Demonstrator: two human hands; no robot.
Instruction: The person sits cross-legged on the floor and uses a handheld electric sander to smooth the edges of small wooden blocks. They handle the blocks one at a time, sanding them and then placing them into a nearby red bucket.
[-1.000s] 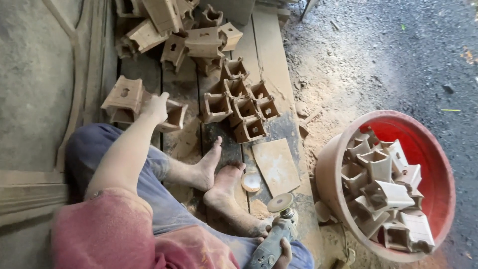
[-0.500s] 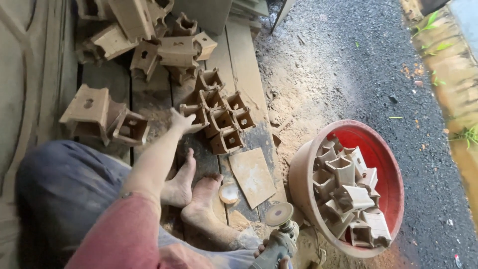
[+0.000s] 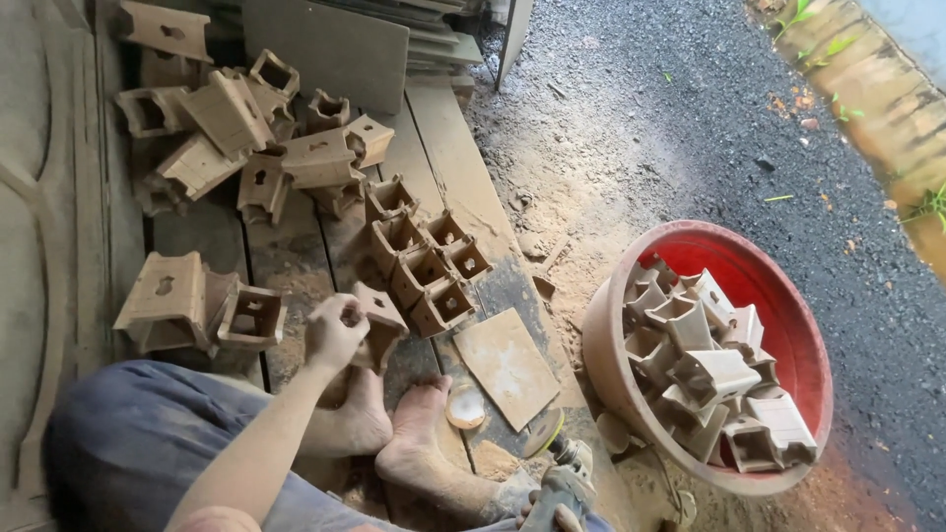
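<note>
Brown square hollow wooden block (image 3: 379,320) is sitting in my left hand (image 3: 335,330), fingers closing around it just above the plank floor (image 3: 296,266), beside my bare feet (image 3: 394,433). My right hand (image 3: 552,517) is gripping a grey angle grinder (image 3: 557,473) at the bottom edge, only partly showing. A cluster of similar open blocks (image 3: 424,261) is lying just beyond, near a flat square board (image 3: 506,366). To my right a round red plastic basin (image 3: 788,325) is holding more pale blocks on the gravel.
</note>
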